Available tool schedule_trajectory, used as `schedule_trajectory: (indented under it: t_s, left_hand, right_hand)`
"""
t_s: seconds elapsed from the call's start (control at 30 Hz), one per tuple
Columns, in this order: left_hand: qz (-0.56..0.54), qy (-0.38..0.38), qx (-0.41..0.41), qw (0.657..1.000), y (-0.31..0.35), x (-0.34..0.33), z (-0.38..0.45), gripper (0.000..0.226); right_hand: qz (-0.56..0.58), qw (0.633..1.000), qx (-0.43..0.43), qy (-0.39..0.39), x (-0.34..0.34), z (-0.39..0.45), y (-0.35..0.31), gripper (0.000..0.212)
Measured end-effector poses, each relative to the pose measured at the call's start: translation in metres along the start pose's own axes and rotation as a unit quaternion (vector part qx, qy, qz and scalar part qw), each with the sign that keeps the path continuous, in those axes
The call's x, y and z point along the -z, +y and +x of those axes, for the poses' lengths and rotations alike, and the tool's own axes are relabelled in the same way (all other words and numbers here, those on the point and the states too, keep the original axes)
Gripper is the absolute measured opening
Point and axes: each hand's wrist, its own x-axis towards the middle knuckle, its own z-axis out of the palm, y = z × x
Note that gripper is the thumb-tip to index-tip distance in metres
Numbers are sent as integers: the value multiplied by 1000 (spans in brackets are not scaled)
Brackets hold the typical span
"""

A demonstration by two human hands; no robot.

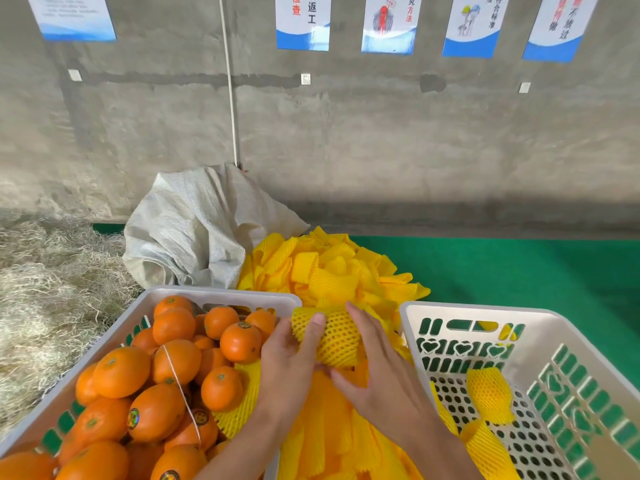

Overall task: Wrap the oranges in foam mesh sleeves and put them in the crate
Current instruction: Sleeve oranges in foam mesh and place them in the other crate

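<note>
Between the two crates, both hands hold an orange wrapped in a yellow foam mesh sleeve. My left hand grips its left side with the thumb on top. My right hand curls round its right side and underside. The white crate on the left is heaped with bare oranges. In the white slotted crate on the right lie a wrapped orange and another wrapped orange. A pile of flat yellow sleeves lies behind and under my hands.
A crumpled woven sack sits behind the left crate. Straw covers the floor at the left. Green matting runs to the right. A grey concrete wall with posters stands behind.
</note>
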Motion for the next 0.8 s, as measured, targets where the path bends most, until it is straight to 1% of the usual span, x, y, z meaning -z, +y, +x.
schedule_trajectory:
  t_s: [0.07,0.13,0.17,0.23,0.27,0.3,0.37,0.4,0.43,0.53,0.6,0.67,0.73,0.8]
  left_hand:
    - [-7,-40,-14,999,1,-4,-4,21]
    - [-10,-51,-22,998,1,-5,-5,28]
    - [8,-47,-36,998,1,-4,-4,31]
    - [104,-56,-77,990,0,2,-2,34]
    - [174,-74,-94,977,0,6,-2,37]
    - [254,-95,-108,956,-1,10,-1,41]
    - [388,-131,-142,901,-6,16,0,45]
    - [430,-139,-160,878,-8,18,2,45]
    - [458,-137,-171,861,-9,20,4,44]
    - [489,-107,-169,849,-8,27,12,32]
    - [527,-83,-176,828,-10,32,16,25]
    - [560,-58,-186,805,-14,35,17,20]
    - [597,-29,-194,778,-19,40,19,20]
    - [632,5,-163,757,-21,45,22,24]
  right_hand:
    - [-72,995,18,65,4,1,5,83]
    - [-121,983,15,134,13,4,10,77]
    - [-139,977,-2,161,17,5,13,75]
    - [-168,962,-58,205,23,6,26,74]
    - [-176,955,-87,222,25,6,35,74]
    - [-177,949,-110,235,26,4,45,74]
    - [-169,942,-149,249,29,-1,64,75]
    - [-168,939,-167,251,29,-5,73,75]
    - [-169,936,-184,246,28,-9,81,75]
    - [-169,929,-257,205,20,-21,99,73]
    - [-169,922,-314,148,13,-30,109,73]
    - [-175,914,-358,71,4,-42,119,68]
    - [-210,902,-378,-18,-5,-52,124,59]
    - [-234,898,-369,-56,-13,-57,127,54]
